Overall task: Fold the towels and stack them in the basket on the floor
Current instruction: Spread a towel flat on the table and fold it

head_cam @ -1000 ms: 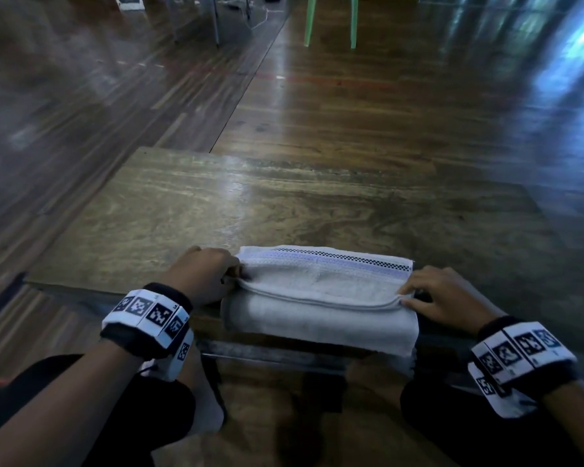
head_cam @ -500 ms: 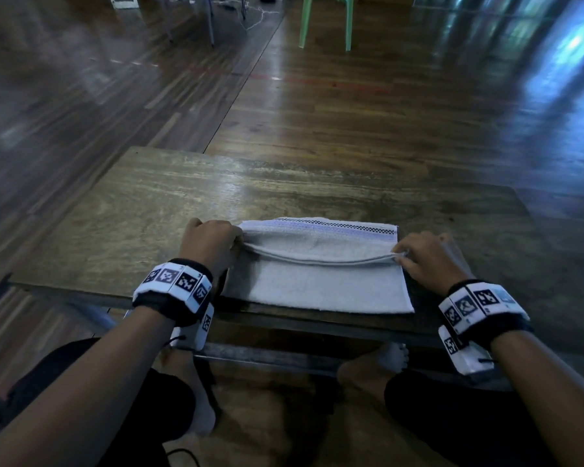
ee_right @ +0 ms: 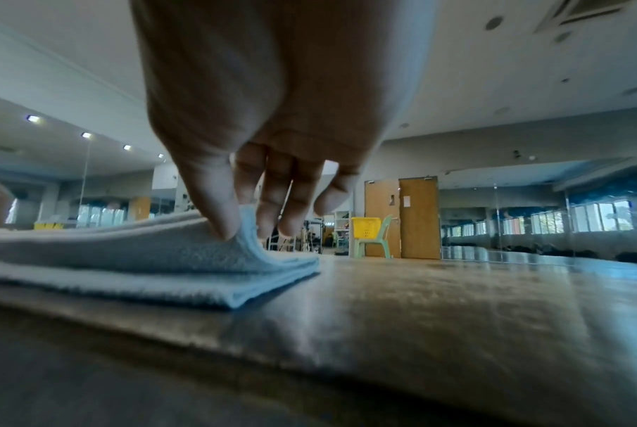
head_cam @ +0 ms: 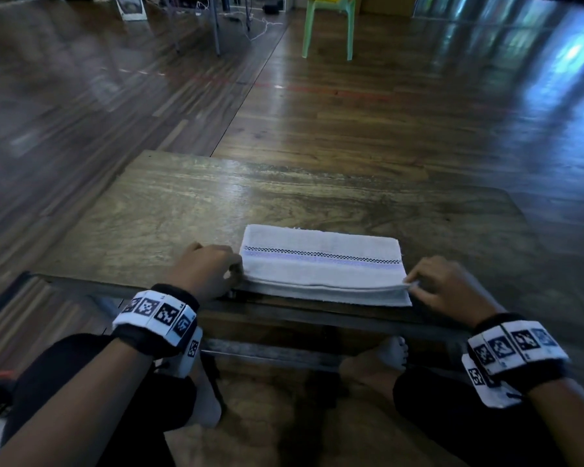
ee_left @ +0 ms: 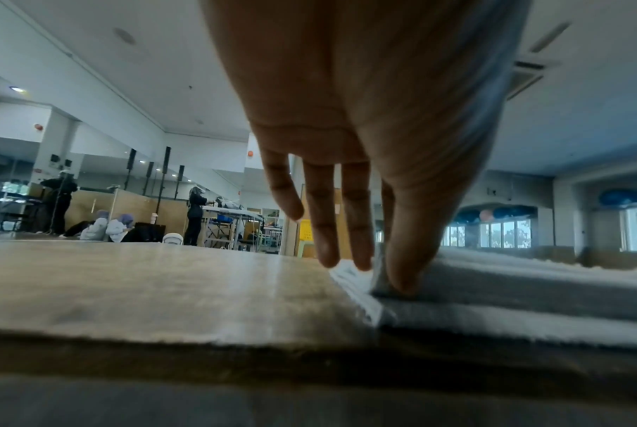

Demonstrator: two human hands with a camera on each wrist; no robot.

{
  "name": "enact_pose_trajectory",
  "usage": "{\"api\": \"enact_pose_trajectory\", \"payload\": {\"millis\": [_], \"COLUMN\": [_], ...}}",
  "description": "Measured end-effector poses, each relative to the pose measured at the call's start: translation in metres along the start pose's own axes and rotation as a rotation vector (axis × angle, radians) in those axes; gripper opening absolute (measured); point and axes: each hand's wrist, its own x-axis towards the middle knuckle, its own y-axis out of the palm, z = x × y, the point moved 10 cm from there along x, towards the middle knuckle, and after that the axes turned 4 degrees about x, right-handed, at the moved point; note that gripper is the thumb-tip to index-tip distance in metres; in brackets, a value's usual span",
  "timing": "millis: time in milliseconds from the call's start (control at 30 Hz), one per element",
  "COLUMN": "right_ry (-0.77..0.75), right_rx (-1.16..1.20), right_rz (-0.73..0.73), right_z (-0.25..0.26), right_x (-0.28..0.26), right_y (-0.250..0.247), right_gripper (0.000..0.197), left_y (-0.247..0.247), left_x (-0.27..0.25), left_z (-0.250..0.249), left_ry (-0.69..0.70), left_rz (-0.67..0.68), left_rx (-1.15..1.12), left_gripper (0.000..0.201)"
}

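Dark, glossy wood planks run across the floor (head_cam: pixel 368 106) beyond your low wooden table (head_cam: pixel 189 210), whose top is worn, streaked and dully reflective.

One towel (head_cam: pixel 321 264) lies on the table between your hands, near the edge closest to you. It is folded into a flat oblong of several layers, with a checked band and a pale purple stripe along its length. The cloth is soft, looped terry with stitched hems.

Your left hand (head_cam: pixel 208 269) pinches the upper layer at the towel's left end, thumb under the cloth. Your right hand (head_cam: pixel 444 286) pinches the upper layer's corner between thumb and forefinger, its other fingers (ee_right: pixel 294 208) hanging just past the corner, clear of the cloth.

Assessment: folding is part done; a further fold looks likely. No basket on the floor is in view, so stacking remains outstanding.
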Motion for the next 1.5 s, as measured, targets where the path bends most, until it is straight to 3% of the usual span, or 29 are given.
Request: {"api": "enact_pose_trajectory", "payload": {"millis": [100,300,500,567,700,933,1000,1100,1167,1233,1333,1400,1500], "right_ry": [0.077,0.084,0.032,0.038,0.077,0.232,0.237,0.129,0.072,0.062,0.048,0.037,0.059], "right_rx": [0.006,-0.056,-0.127,-0.105,-0.024,0.038,0.031,-0.08,-0.107,-0.14,-0.273,-0.3,-0.25], "right_rz": [0.131,0.147,-0.063,-0.075,0.078,0.189,0.086,-0.368,-0.52,-0.437,-0.138,-0.017,0.031], "right_z": [-0.002,0.004,0.02,0.02,0.017,0.01,0.008,0.023,0.034,0.034,0.029,0.026,0.018], "right_x": [-0.008,-0.018,-0.017,-0.018,-0.02,-0.015,-0.007,-0.01,-0.02,-0.02,-0.018,-0.023,-0.029], "right_y": [0.017,0.026,-0.008,-0.01,0.013,0.018,0.006,-0.057,-0.083,-0.077,-0.024,0.006,0.019], "right_gripper": [0.019,0.018,0.02,0.022,0.022,0.013,0.012,0.02,0.023,0.017,0.023,0.03,0.029], "left_y": [0.01,0.012,-0.001,0.002,0.021,0.016,-0.001,-0.057,-0.079,-0.073,-0.022,0.008,0.018], "left_x": [-0.001,-0.008,-0.015,-0.016,-0.015,-0.009,-0.007,-0.03,-0.047,-0.046,-0.025,-0.02,-0.022], "left_z": [-0.001,0.0,0.003,0.001,-0.006,0.003,0.006,0.002,-0.003,-0.003,-0.001,-0.004,-0.005], "left_ry": [-0.003,0.001,0.007,0.024,0.075,0.004,-0.021,0.01,0.031,0.038,0.055,0.068,0.057], "left_rz": [0.034,-0.008,-0.198,-0.189,-0.061,-0.057,-0.218,-0.703,-0.884,-0.819,-0.439,-0.25,-0.188], "left_rx": [0.023,-0.021,-0.114,-0.11,-0.127,-0.21,-0.237,-0.244,-0.206,-0.155,-0.07,-0.033,-0.04], "left_gripper": [0.015,0.017,0.014,0.015,0.016,0.009,0.009,0.017,0.015,0.013,0.011,0.014,0.011]}}
